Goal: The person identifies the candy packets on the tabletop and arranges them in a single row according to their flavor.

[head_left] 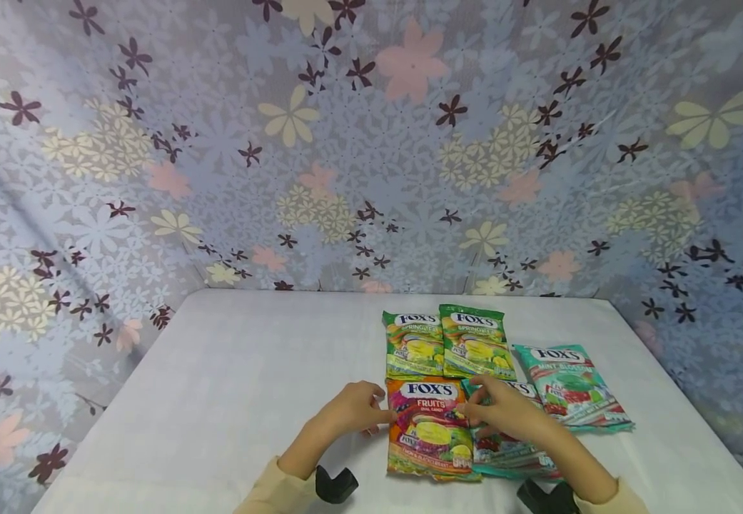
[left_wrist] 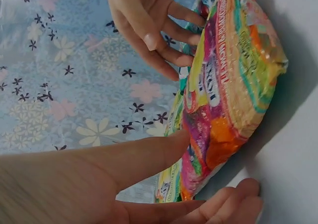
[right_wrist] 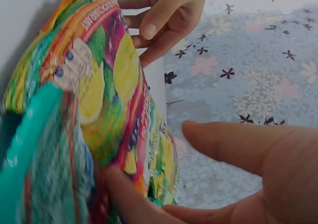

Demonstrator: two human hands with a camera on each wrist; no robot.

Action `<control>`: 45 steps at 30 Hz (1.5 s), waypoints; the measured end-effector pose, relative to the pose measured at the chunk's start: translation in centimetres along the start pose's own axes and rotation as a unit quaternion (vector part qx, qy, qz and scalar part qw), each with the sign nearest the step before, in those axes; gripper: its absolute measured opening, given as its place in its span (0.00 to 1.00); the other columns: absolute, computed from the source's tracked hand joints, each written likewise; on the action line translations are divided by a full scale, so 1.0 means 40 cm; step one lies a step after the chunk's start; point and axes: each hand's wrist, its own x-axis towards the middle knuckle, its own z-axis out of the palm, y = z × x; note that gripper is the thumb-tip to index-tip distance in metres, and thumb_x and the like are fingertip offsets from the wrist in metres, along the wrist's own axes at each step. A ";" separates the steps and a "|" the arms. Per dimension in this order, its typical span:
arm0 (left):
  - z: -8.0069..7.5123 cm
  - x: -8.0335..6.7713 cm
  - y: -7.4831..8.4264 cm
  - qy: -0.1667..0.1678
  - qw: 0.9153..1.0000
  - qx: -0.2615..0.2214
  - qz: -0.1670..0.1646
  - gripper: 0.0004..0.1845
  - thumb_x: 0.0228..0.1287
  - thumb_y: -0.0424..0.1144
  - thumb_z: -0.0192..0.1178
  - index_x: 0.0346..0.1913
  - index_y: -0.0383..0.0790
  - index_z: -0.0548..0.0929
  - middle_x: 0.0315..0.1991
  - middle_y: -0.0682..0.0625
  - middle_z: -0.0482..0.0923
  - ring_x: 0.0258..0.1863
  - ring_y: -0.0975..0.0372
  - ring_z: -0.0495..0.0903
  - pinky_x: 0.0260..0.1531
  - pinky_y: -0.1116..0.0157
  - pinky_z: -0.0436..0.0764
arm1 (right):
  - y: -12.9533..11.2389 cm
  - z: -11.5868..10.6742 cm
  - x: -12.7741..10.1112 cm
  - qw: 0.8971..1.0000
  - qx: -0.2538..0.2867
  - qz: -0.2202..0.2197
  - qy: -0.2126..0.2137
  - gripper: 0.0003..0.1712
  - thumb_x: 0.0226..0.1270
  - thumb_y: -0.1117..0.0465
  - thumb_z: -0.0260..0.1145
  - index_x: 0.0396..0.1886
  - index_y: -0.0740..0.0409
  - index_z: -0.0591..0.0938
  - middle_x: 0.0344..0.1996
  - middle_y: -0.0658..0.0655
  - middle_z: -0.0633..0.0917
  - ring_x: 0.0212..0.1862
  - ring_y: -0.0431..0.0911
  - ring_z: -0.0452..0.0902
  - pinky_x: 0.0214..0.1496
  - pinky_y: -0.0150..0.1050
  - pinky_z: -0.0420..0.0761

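Observation:
An orange and purple Fox's Fruits candy bag [head_left: 427, 435] lies face up on the white table. At its left edge is my left hand [head_left: 360, 410]; the thumb [left_wrist: 166, 147] touches the bag and the fingers [left_wrist: 233, 204] extend low beside it. My right hand [head_left: 502, 410] is at the bag's right edge, fingers reaching to the seam beside a teal candy bag [head_left: 512, 457], which it partly covers. In the right wrist view, the right thumb [right_wrist: 223, 139] stands apart from the bags. Neither hand visibly grips anything.
Two green Fox's Spring Tea bags, the left one [head_left: 414, 346] and the right one [head_left: 477, 343], lie side by side behind. A teal Mint Blossom bag [head_left: 575, 389] lies tilted at the right. Floral cloth [head_left: 345, 178] hangs behind the table [head_left: 249, 357].

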 end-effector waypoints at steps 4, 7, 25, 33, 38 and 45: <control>0.008 -0.002 -0.001 -0.006 1.000 0.001 -0.007 0.28 0.58 0.45 0.69 0.56 0.28 0.77 0.24 0.49 0.76 0.20 0.58 0.78 0.23 0.64 0.75 | 0.009 0.011 0.001 0.999 -0.026 0.010 0.014 0.41 0.64 0.58 0.69 0.64 0.81 0.61 0.39 0.60 0.77 0.34 0.51 0.81 0.33 0.44 0.83; 0.012 -0.006 0.001 -0.013 1.000 -0.006 -0.010 0.31 0.58 0.45 0.69 0.59 0.29 0.76 0.22 0.48 0.76 0.20 0.58 0.78 0.23 0.64 0.74 | 0.010 0.019 0.001 0.999 -0.044 0.015 0.028 0.41 0.61 0.59 0.72 0.63 0.81 0.63 0.39 0.59 0.76 0.34 0.49 0.81 0.32 0.43 0.83; 0.031 -0.004 0.001 -0.058 0.994 -0.095 0.012 0.36 0.58 0.41 0.70 0.64 0.29 0.66 0.21 0.47 0.80 0.16 0.54 0.82 0.18 0.62 0.81 | 0.015 0.029 0.018 0.995 -0.081 0.036 0.045 0.40 0.57 0.56 0.74 0.60 0.78 0.69 0.39 0.59 0.82 0.38 0.51 0.81 0.41 0.50 0.81; 0.034 -0.005 0.005 -0.076 0.991 -0.112 0.004 0.32 0.56 0.39 0.72 0.57 0.30 0.66 0.22 0.44 0.79 0.15 0.53 0.82 0.17 0.61 0.81 | 0.017 0.033 0.018 0.999 -0.041 0.013 0.014 0.42 0.57 0.59 0.73 0.62 0.82 0.65 0.40 0.59 0.82 0.42 0.52 0.79 0.39 0.46 0.81; 0.036 -0.009 0.005 -0.080 0.989 -0.123 0.014 0.37 0.56 0.38 0.72 0.61 0.28 0.62 0.21 0.44 0.80 0.15 0.52 0.82 0.17 0.61 0.81 | 0.025 0.043 0.014 0.999 -0.026 -0.003 0.032 0.42 0.55 0.64 0.74 0.63 0.81 0.65 0.41 0.59 0.82 0.37 0.48 0.79 0.35 0.43 0.80; 0.038 -0.013 -0.004 -0.066 0.990 -0.120 0.041 0.42 0.55 0.38 0.73 0.64 0.28 0.56 0.30 0.44 0.80 0.18 0.56 0.82 0.26 0.62 0.82 | 0.026 0.052 -0.002 0.997 0.042 0.006 0.062 0.40 0.54 0.71 0.71 0.67 0.75 0.66 0.48 0.62 0.80 0.42 0.50 0.78 0.39 0.44 0.81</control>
